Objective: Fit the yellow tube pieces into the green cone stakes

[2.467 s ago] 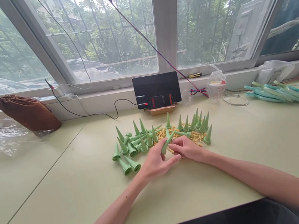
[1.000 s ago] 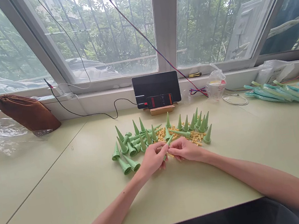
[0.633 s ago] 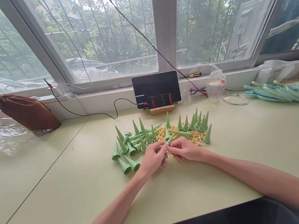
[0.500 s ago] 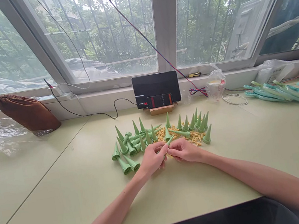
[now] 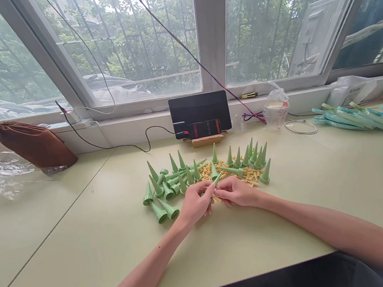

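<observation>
My left hand (image 5: 196, 202) is closed around a green plastic cone spike (image 5: 218, 177), its tip pointing up and to the right. Pressed together beside it, the fingers of my right hand (image 5: 236, 191) meet the left fingers at the spike; what they pinch is mostly hidden. A bit of yellow shows between the hands, too small to make out. Beyond them lies a heap of small yellow pegs (image 5: 252, 173). Several green cone spikes stand upright around the heap, such as one spike (image 5: 265, 173) on the right. Others lie on their sides at the left, including an open-ended spike (image 5: 170, 209).
A phone (image 5: 205, 128) leans on a dark tablet (image 5: 198, 107) at the back of the table (image 5: 86, 257). To the left are a brown pouch (image 5: 35, 144) and clear wrapping. At the right sit a bagged cup (image 5: 277, 109), a coiled white cable (image 5: 301, 127) and teal packets (image 5: 365, 117).
Both hands stay in nearly the same place. The fingers around the spike have shifted only slightly.
</observation>
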### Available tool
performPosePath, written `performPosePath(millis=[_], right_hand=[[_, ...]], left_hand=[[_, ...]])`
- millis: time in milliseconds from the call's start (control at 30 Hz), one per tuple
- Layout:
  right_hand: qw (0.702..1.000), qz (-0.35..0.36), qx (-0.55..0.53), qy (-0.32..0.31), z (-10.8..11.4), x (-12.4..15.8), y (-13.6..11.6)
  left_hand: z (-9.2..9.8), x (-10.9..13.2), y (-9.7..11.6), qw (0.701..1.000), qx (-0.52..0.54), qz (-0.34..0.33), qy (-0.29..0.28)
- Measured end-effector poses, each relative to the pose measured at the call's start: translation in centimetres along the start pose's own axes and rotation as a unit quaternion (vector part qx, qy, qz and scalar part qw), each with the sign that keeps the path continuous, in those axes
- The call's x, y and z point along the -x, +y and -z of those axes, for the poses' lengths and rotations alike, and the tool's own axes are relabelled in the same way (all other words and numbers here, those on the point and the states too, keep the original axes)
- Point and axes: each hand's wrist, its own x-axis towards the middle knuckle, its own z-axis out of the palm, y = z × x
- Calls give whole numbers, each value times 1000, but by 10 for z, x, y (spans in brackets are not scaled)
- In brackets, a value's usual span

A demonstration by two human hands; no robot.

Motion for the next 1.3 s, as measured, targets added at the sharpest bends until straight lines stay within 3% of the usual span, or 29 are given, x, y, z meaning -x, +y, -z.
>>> performPosePath(millis=[367, 600, 900, 1100, 1300], right_hand=[[999, -14, -29, -7, 3, -2, 3], [1000, 7, 2, -1, 0, 0, -1], [1000, -8, -12, -3, 1, 0, -1], [1000, -6, -24, -2, 2, -1, 1], [999, -12, -31, -5, 2, -1, 1]], left_hand=[[1, -1, -2, 998, 0, -63, 2], [0, 1, 0, 999, -19, -45, 22], [-2, 5, 2, 995, -45, -70, 61], [-2, 4, 6, 999, 27, -10, 35], [0, 3, 4, 998, 46, -24, 21]])
